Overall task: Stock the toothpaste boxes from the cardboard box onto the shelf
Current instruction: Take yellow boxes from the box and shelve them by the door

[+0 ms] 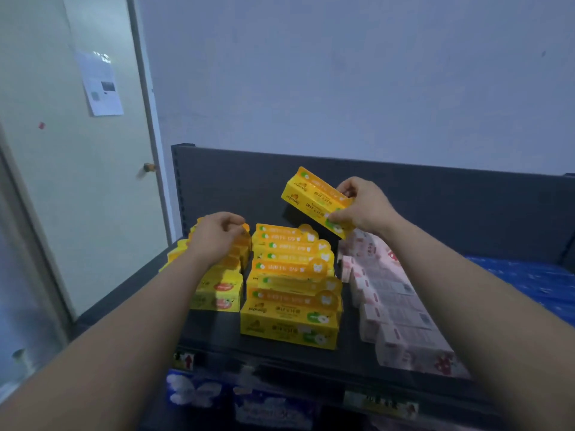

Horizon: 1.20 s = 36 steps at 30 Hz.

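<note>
Clamps the held toothpaste boxes (314, 197) in the right hand (364, 206) at 1 o'clock over the shelf (214, 332); pinches the left row (217, 293) at 10 o'clock with the left hand (217, 234). Looks well along, with a full centre row (289, 306). Cardboard box unseen, remainder unclear.

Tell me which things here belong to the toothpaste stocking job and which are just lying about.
Job: held toothpaste box, right hand gripping it, left hand on the left yellow row, middle yellow row, shelf.
Just there: pink boxes, blue packs, paper on the door.
</note>
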{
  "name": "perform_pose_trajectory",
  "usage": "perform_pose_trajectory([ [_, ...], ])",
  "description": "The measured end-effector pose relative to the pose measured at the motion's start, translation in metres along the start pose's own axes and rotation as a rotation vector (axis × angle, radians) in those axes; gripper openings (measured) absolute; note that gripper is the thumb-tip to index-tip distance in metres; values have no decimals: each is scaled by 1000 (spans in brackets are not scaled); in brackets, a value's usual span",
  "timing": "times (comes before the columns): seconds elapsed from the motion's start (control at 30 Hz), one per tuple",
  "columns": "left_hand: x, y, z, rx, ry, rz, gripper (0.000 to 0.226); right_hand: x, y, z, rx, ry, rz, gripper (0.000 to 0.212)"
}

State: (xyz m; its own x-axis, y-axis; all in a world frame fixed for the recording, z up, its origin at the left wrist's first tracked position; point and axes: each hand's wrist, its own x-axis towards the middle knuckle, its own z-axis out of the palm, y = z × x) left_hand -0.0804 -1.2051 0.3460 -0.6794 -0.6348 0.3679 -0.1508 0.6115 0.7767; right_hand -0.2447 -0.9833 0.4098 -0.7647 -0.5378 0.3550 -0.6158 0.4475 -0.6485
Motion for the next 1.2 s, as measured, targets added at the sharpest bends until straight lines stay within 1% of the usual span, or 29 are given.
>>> perform_pose_trajectory([
  [0.13, 20, -3, 11, -9, 10, -23, 25, 26, 4, 18, -59, -37, -59, 44],
  [0.27, 39, -13, 18, -96, 53, -72, 23, 45, 13, 41, -147, -73, -101, 43],
  [0.4, 51, -22, 21, -91, 75, -72, 23, 58, 16, 58, -268, -79, -166, 43],
  [0.53, 55, -26, 25, -103, 79, -69, 22, 65, 17, 70, -398, -134, -238, 39],
  [0.63, 55, -27, 26, -111, 87, -60, 23, 69, 20, 75, -435, -180, -241, 42],
  [0.83, 56, -28, 27, -104, 72, -57, 23, 79, 23, 76, -434, -268, -196, 49],
  [0.9, 56, -29, 29, -71, 52, -43, 23, 79, 23, 77, -464, -248, -212, 49],
  [1.0, 54, -30, 34, -8, -24, -19, 20, 77, 19, 78, -471, -153, -278, 46],
  [1.13, 55, -35, 45, 226, -204, 18, 21, 74, 18, 77, -414, -89, -312, 43],
  [1.2, 57, -35, 49, 356, -227, 19, 23, 74, 20, 74, -389, -81, -291, 45],
])
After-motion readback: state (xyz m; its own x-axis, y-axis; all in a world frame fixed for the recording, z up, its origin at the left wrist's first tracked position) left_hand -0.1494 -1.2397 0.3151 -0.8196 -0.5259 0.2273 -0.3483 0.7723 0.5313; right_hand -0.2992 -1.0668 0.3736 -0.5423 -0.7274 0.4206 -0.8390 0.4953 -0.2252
